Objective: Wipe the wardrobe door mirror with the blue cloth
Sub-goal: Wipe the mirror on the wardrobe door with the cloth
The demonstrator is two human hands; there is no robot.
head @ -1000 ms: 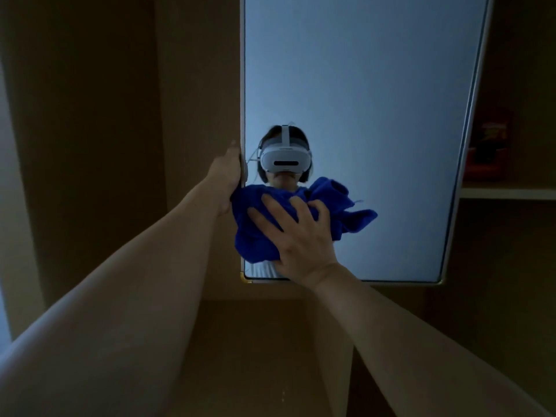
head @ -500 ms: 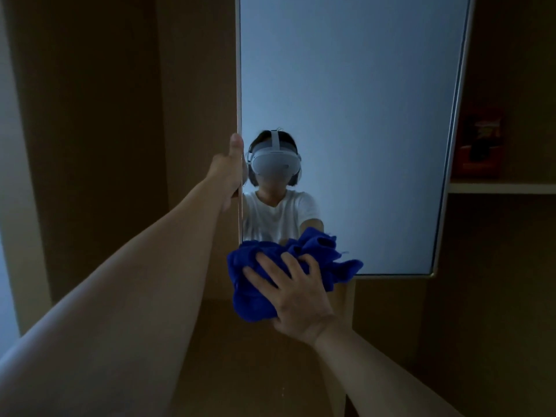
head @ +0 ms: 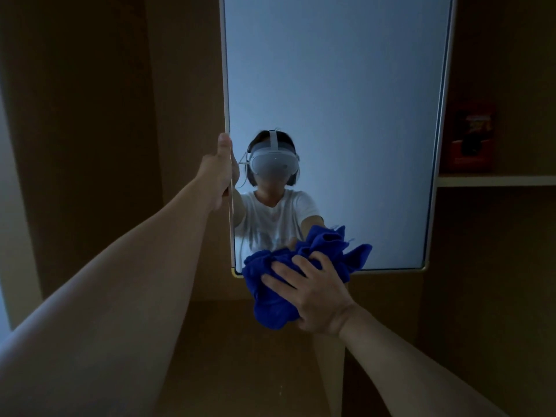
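Note:
The wardrobe door mirror is a tall panel with a thin pale frame, filling the upper middle of the head view. My left hand grips its left edge at mid height, thumb up along the frame. My right hand presses a bunched blue cloth against the mirror's bottom left corner; part of the cloth hangs below the frame. The glass reflects a person in a white shirt with a headset.
Brown wardrobe panels surround the mirror in dim light. At the right, a shelf carries a dark red box. A lower wooden surface lies beneath the mirror.
My right hand has slid the blue cloth down the glass from mid height to the bottom left corner, then a little to the right. My left hand has kept its hold on the edge.

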